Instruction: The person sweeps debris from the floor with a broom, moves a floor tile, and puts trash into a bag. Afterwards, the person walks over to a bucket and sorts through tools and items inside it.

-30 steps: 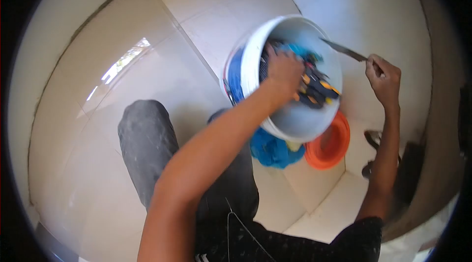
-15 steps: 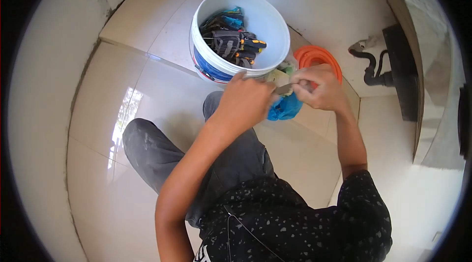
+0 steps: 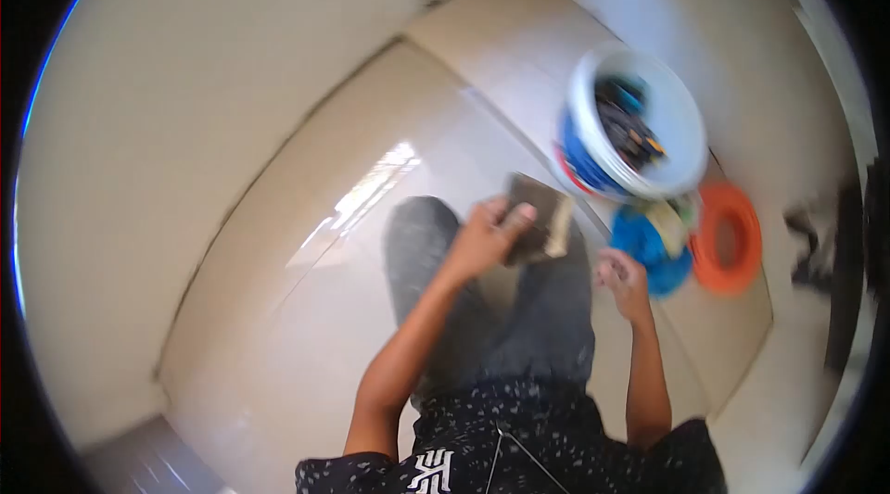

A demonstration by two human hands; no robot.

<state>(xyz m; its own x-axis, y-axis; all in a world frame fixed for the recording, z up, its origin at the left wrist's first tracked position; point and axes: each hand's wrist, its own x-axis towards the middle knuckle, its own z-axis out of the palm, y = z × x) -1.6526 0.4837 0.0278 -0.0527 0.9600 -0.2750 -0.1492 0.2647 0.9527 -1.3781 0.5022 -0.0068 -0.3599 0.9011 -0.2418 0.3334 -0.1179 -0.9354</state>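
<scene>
My left hand [image 3: 491,239] grips a dark grey-brown square of sandpaper [image 3: 533,216] with a pale strip along its right edge. The thumb lies on top of the square, which is held above my knees. Lower and to the right, my right hand [image 3: 626,281] is apart from the sandpaper, with its fingers curled in. Whether anything is inside them is hidden by blur. Close beyond that hand lies a blue plastic bag [image 3: 654,253], with something pale yellow on top.
A white bucket [image 3: 681,114] holding dark tools [image 3: 630,128] stands upper right. Beside the bag lies a coiled orange hose [image 3: 728,239]. Black pipework [image 3: 811,253] is at the far right wall. A wall [image 3: 232,105] runs along the left of the shiny tiled floor [image 3: 315,327].
My hands have parted; the sandpaper, earlier between both, is now in the left alone. The view has swung left, so the bucket and hose appear farther right.
</scene>
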